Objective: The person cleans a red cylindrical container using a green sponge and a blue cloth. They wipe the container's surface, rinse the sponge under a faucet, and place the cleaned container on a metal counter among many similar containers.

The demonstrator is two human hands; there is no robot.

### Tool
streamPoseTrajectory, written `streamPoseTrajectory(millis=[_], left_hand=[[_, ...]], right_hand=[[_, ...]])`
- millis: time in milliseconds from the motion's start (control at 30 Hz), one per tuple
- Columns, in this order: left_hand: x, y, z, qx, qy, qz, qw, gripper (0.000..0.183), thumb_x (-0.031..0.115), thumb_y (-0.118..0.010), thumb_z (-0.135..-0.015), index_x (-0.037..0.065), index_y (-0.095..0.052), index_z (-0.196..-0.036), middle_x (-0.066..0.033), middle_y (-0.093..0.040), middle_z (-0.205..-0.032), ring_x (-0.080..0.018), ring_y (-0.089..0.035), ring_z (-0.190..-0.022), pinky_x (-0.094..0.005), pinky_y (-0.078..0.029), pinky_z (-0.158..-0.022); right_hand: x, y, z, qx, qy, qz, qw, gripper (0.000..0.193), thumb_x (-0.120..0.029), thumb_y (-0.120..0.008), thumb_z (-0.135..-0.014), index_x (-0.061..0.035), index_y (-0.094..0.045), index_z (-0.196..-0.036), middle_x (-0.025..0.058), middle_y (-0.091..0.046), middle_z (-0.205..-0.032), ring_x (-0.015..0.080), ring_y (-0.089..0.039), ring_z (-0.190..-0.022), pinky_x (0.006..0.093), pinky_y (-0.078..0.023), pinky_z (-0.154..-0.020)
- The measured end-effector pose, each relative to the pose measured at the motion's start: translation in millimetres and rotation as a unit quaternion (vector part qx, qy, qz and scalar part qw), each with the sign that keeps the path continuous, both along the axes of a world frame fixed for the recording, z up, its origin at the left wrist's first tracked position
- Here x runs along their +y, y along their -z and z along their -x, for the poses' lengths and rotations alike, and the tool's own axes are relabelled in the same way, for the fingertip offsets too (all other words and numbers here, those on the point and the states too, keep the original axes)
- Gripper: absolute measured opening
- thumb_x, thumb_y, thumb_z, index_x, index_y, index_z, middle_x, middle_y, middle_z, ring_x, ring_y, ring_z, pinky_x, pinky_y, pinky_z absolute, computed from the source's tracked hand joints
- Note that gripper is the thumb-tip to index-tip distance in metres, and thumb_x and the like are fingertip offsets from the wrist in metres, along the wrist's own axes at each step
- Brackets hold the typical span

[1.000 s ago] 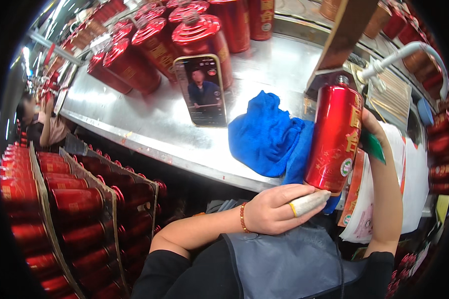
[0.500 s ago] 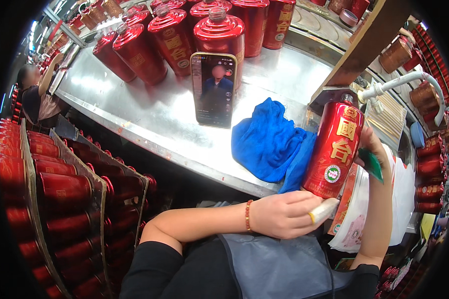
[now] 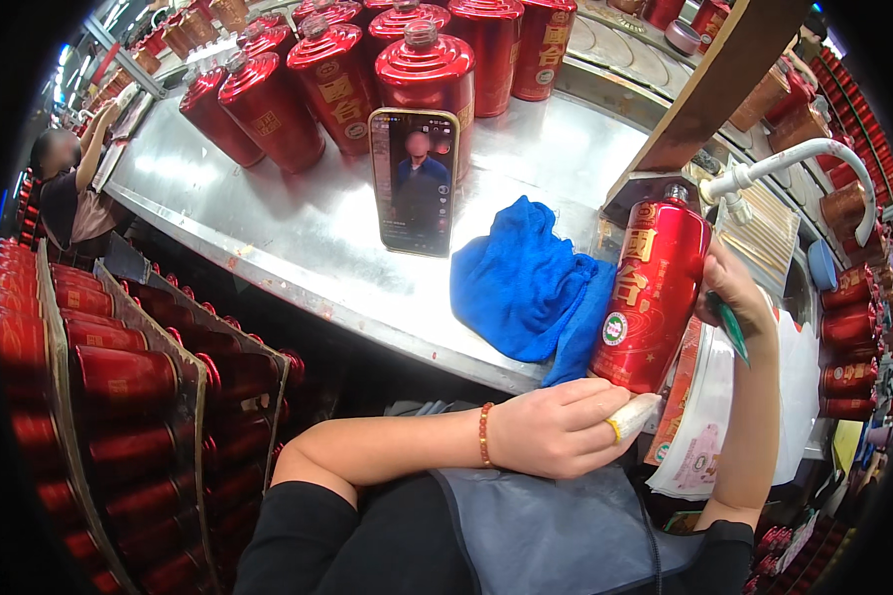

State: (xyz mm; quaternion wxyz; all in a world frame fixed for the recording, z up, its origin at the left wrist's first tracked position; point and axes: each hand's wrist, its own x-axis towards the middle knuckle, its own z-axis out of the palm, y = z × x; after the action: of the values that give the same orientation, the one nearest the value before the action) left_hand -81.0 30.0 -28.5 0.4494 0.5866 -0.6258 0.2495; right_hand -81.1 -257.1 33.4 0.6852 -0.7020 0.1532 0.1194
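A shiny red bottle (image 3: 655, 297) with gold characters and a round white-green emblem leans at a tilt, its neck pointing up and away. My left hand (image 3: 561, 426) is closed at the bottle's base, its fingers curled. A white cover with a yellow rim (image 3: 637, 416) sits on one of its fingertips. Along the right side of the bottle, my right hand (image 3: 732, 288) grips it, most of the fingers hidden behind. From that same hand sticks out a thin green flat piece (image 3: 729, 327), seen nearly edge-on. Crumpled blue cloth (image 3: 531, 283) lies on the metal table left of the bottle.
A phone (image 3: 413, 183) stands upright against several red bottles (image 3: 425, 69) on the metal table (image 3: 268, 233). Racks of red bottles (image 3: 124, 377) fill the lower left. White printed sheets (image 3: 709, 426) lie by my right forearm, below a white curved pipe (image 3: 794, 154). Another person (image 3: 64, 188) works far left.
The bottle has turned in my hands, its characters and emblem shifting left. The green piece now shows more edge-on. My left hand stays at the base.
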Motion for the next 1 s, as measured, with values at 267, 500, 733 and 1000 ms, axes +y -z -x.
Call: streamPoseTrajectory(millis=[267,500,733,1000], left_hand=[[-10,-16,-4,-0.068,0.012,-0.070,0.995,0.026,0.018,-0.063,-0.076,0.000,-0.071,-0.093,-0.0090,-0.065,-0.095,-0.0240,-0.059,-0.108,-0.0352,-0.050,-0.094],[-18,-21,-6,-0.077,0.008,-0.089,0.993,0.030,0.017,-0.064,-0.074,0.003,-0.070,-0.099,-0.0110,-0.067,-0.110,-0.0237,-0.057,-0.110,-0.0337,-0.051,-0.093],[0,-12,-8,0.083,-0.088,-0.065,0.990,0.060,0.009,-0.078,-0.074,0.004,-0.064,-0.132,-0.0150,-0.056,-0.143,-0.0324,-0.056,-0.122,-0.0452,-0.053,-0.102],[4,-7,-17,0.212,-0.084,-0.082,0.970,0.066,0.001,-0.079,-0.076,0.004,-0.058,-0.139,-0.0186,-0.054,-0.144,-0.0368,-0.053,-0.128,-0.0435,-0.045,-0.109]], right_hand=[[36,-8,-4,0.006,0.093,0.126,0.988,0.064,-0.051,-0.077,-0.086,-0.0009,-0.058,-0.121,0.0019,-0.062,-0.089,0.0054,-0.054,-0.060,0.0176,-0.041,-0.052],[13,-2,13,-0.004,0.032,0.077,0.996,0.054,-0.059,-0.062,-0.098,-0.0063,-0.057,-0.106,-0.0019,-0.053,-0.070,0.0041,-0.044,-0.051,0.0189,-0.033,-0.044],[-3,28,14,0.012,0.064,-0.086,0.994,0.058,-0.061,-0.057,-0.099,-0.0057,-0.061,-0.116,0.0016,-0.063,-0.075,0.0068,-0.048,-0.047,0.0189,-0.037,-0.038],[6,34,2,-0.013,0.051,-0.161,0.986,0.065,-0.065,-0.053,-0.099,-0.0047,-0.060,-0.121,0.0054,-0.066,-0.090,0.0068,-0.055,-0.056,0.0181,-0.039,-0.036]])
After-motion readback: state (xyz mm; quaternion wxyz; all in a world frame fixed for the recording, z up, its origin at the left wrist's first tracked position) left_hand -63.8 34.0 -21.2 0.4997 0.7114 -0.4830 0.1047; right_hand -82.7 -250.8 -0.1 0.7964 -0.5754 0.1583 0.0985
